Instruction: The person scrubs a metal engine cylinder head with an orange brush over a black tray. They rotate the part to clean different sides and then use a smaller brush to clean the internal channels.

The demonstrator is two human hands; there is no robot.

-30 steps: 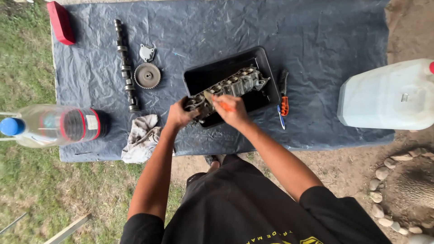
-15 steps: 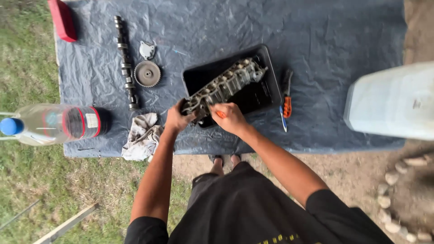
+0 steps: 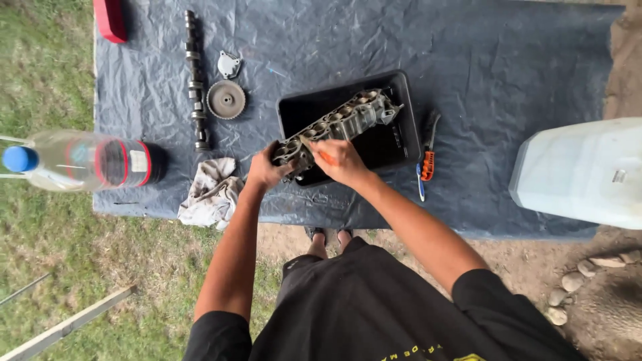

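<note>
Grey cast-metal cylinder head (image 3: 338, 124) is lying diagonally across the black rectangular plastic tray (image 3: 406, 113), near end sticking out over the tray's front-left corner, far end pointing up-right. Your left hand (image 3: 266, 168) is clamping that near end, fingers wrapped around the casting. Your right hand (image 3: 340, 160) is closed around a small orange-handled tool (image 3: 324, 156), tip resting on top of the head just beside the left hand. Can't tell what kind of tool; too much hidden by the fingers.

Tray is sitting on the dark blue-grey plastic tarp (image 3: 508, 60), roughly centre. Orange-and-black-handled pliers (image 3: 426, 159) are lying on the tarp just right of the tray. Long steel camshaft (image 3: 194, 77) is lying far left w/ the round toothed metal sprocket (image 3: 226, 99) just beside it and a small silver cover plate (image 3: 229, 65) above that. Crumpled grey-white rag (image 3: 210, 192) is sitting at the tarp's front edge, near your left forearm. Clear plastic bottle w/ blue cap and red label (image 3: 80, 160) is at the left edge, lying on its side. Big translucent white plastic jug (image 3: 582, 170) is at the right. Red block (image 3: 110, 19) is at the top-left corner.
</note>
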